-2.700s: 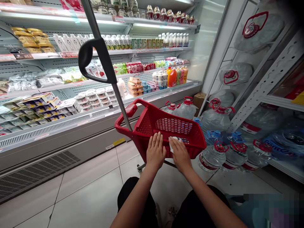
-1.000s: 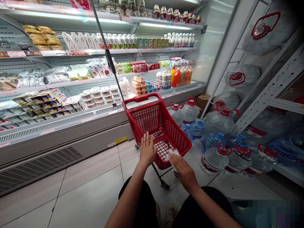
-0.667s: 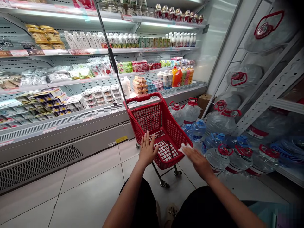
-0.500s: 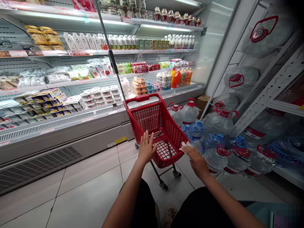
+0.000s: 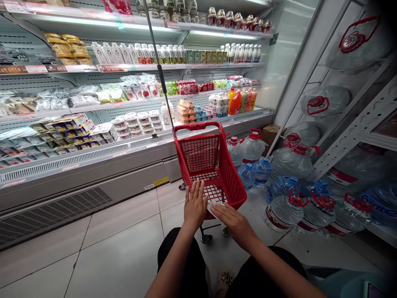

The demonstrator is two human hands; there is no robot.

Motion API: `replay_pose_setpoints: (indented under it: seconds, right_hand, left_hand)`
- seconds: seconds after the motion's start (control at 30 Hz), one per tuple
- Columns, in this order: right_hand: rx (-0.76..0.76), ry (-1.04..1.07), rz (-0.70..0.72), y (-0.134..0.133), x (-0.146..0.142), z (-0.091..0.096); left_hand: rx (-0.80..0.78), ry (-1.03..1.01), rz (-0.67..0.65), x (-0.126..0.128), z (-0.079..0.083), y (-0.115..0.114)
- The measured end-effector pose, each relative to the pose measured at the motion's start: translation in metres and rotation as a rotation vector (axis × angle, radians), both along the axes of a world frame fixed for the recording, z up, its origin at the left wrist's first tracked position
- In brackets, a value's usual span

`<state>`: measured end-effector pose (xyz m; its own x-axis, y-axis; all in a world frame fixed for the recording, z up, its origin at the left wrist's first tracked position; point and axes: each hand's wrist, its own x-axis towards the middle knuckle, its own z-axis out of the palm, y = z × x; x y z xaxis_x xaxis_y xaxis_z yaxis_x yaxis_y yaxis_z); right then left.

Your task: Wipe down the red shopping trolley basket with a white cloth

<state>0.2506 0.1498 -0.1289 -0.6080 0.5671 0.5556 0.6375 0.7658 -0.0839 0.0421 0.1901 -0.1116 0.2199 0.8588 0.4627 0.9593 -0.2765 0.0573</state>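
A small red plastic shopping cart on wheels stands on the tiled floor in front of me, its long metal pull handle rising up and to the left. My left hand lies flat with fingers spread against the cart's near rim. My right hand presses a white cloth or wipe against the near lower edge of the cart, fingers stretched over it. The cart's mesh bottom looks empty. My knees in black trousers show at the bottom.
A refrigerated display with yoghurt, milk and juice runs along the left. Several large water jugs with red caps lie on the floor to the right, beside a white metal rack. A cardboard box sits in the corner.
The cart has turned so its near end faces me. My right hand with the cloth moved from the cart's right side to its near edge. My left hand stayed on the rim.
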Motion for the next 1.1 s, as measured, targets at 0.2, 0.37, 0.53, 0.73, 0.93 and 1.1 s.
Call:
replay_pose_setpoints:
  seconds: [0.2, 0.37, 0.53, 0.73, 0.93, 1.1]
  right_hand:
    - [-0.008, -0.092, 0.077, 0.011, 0.075, 0.011]
    - [0.004, -0.172, 0.131, 0.07, 0.102, 0.028]
    - [0.044, -0.055, 0.069, 0.105, 0.089, 0.016]
    - [0.053, 0.078, 0.053, 0.057, 0.067, -0.023]
    - [0.029, 0.083, -0.05, 0.022, 0.016, -0.011]
    - [0.004, 0.023, 0.021, 0.007, -0.049, -0.001]
  left_hand:
    - [-0.054, 0.05, -0.059, -0.038, 0.015, -0.015]
    - [-0.083, 0.082, -0.095, -0.053, 0.021, -0.018]
    - [-0.064, 0.071, -0.053, -0.054, 0.019, -0.016]
    - [-0.068, 0.066, -0.031, -0.067, 0.02, 0.001]
    - [-0.068, 0.011, 0.105, -0.094, 0.021, 0.023]
    - [-0.024, -0.069, 0.244, -0.082, 0.008, 0.028]
